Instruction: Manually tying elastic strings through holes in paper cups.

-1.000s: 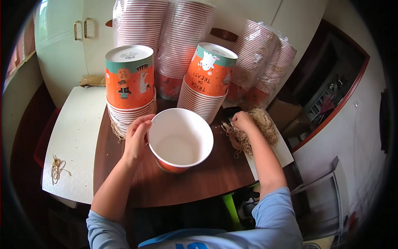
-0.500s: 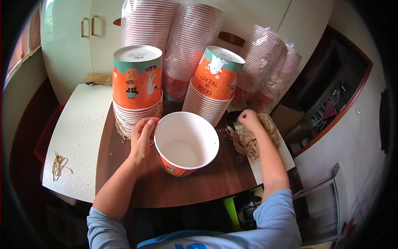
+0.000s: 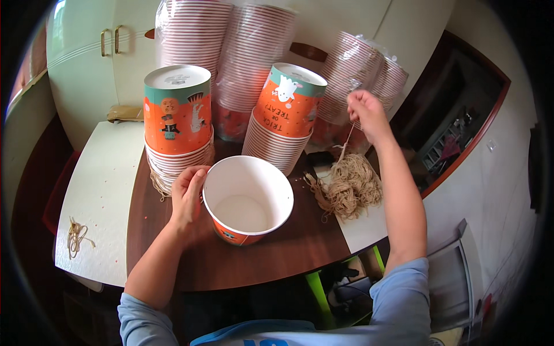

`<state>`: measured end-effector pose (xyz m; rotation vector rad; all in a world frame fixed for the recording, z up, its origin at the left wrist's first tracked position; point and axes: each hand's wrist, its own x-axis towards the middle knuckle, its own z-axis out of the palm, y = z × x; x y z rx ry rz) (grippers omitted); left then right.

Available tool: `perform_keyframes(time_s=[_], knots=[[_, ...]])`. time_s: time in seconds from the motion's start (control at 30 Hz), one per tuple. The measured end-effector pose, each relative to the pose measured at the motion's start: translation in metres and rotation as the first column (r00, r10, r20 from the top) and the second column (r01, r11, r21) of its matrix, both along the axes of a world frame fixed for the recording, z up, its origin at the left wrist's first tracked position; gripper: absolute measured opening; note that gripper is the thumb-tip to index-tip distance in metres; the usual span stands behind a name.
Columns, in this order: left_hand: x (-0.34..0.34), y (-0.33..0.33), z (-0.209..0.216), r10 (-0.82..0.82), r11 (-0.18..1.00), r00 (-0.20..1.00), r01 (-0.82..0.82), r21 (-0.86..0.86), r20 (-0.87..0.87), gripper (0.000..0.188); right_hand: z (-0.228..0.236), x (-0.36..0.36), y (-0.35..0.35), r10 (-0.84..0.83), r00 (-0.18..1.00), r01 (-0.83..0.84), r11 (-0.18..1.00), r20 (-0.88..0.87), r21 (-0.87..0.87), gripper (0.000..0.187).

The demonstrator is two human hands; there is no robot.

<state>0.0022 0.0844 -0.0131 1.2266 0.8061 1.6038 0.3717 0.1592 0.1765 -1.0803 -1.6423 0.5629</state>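
A white-lined paper bucket (image 3: 248, 216) with an orange and teal outside stands upright, mouth up, on the brown tabletop in front of me. At its left rim, my left hand (image 3: 188, 193) is closed against the side, thumb up; the fingertips are partly hidden. My right hand (image 3: 367, 112) is raised at the right, pinching the end of a cord (image 3: 348, 138). That cord stretches down to a tangled heap of beige twine (image 3: 352, 184) on the table's right side.
Two stacks of upside-down printed buckets (image 3: 178, 115) (image 3: 291, 104) stand behind the open one. Farther back are tall plastic-wrapped bucket stacks (image 3: 254, 63) (image 3: 352, 75). A small twine bundle (image 3: 77, 236) lies on the white table part (image 3: 98, 173) at left, a brown packet (image 3: 125, 113) at its far end.
My right hand has lifted from the twine heap, drawing a cord up with it. The left hand stays beside the bucket. The whole view has shifted slightly.
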Motion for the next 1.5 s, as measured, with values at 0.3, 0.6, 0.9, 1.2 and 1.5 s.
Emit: perform_keyframes(time_s=[0.3, 0.6, 0.9, 1.2, 1.5], knots=[[-0.002, -0.002, -0.002, -0.021, 1.000, 0.999, 0.021, 0.002, 0.037, 0.025, 0.076, -0.055, -0.034, -0.049, 0.996, 0.025, 0.953, 0.073, 0.302, 0.011], [0.000, -0.001, 0.003, -0.029, 1.000, 0.998, 0.029, -0.007, 0.054, 0.024, 0.147, -0.006, 0.008, -0.648, 0.753, 0.331, 0.516, 0.109, 0.790, 0.015], [0.000, 0.008, -0.005, -0.011, 0.999, 0.996, 0.015, -0.051, 0.086, 0.024, 0.287, 0.012, -0.028, -0.572, 0.809, 0.188, 0.471, 0.136, 0.862, 0.014], [-0.002, -0.001, -0.004, -0.006, 0.998, 0.999, 0.003, 0.070, 0.046, 0.017, 0.007, -0.119, -0.083, 0.364, 0.920, -0.381, 0.917, -0.144, -0.117, 0.011], [-0.003, -0.021, 0.039, 0.285, 0.868, 0.904, -0.102, 0.486, -0.318, 0.017, -0.065, -0.141, -0.081, 0.540, 0.648, -0.699, 0.701, -0.537, -0.138, 0.013]])
